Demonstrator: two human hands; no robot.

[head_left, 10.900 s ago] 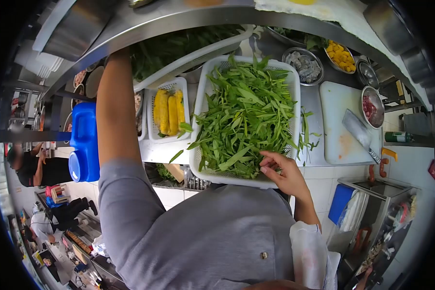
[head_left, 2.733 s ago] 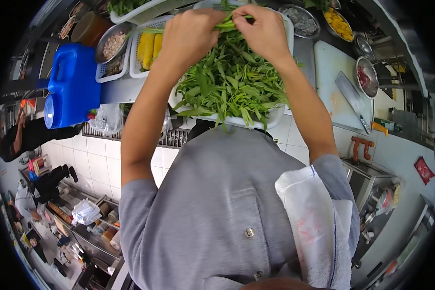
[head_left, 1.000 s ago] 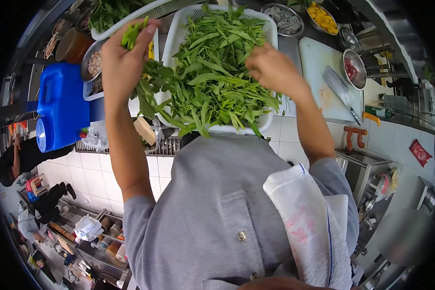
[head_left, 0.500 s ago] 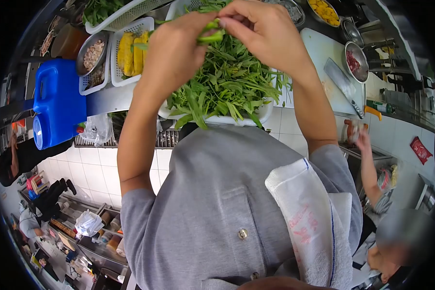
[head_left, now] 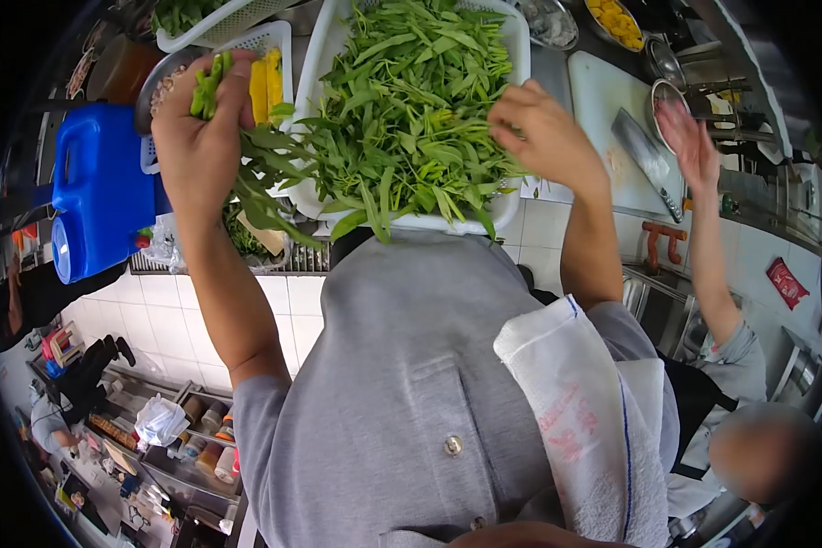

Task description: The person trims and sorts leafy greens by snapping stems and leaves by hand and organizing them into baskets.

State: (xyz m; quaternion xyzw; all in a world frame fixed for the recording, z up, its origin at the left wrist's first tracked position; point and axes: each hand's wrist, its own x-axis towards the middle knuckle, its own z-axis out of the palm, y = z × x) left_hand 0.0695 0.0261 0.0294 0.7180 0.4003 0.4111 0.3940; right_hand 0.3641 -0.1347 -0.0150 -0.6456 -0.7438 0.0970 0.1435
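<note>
My left hand [head_left: 199,146] is closed around a bunch of water spinach [head_left: 208,89], its cut green stems sticking up past the fingers and its leaves hanging down to the right. It is over the left side, near a metal bowl and a white basket of yellow corn-like pieces [head_left: 263,89]. My right hand [head_left: 550,137] hovers at the right edge of a large heap of water spinach [head_left: 420,128], fingers curled with the thumb apart and nothing visible between them. The heap fills a white plastic basket [head_left: 518,36], with leaves hanging over its front rim.
A blue jug [head_left: 105,192] stands at the left. On the right are a white cutting board [head_left: 603,87] with a cleaver [head_left: 647,160] and a metal bowl [head_left: 665,96]. A co-worker's hand [head_left: 690,142] reaches over that bowl. Another bowl holds yellow chunks [head_left: 615,23].
My hands, together over the basket before, have separated: the left went left with the bunch, the right moved down and right. The co-worker's hand rose toward the bowl on the right.
</note>
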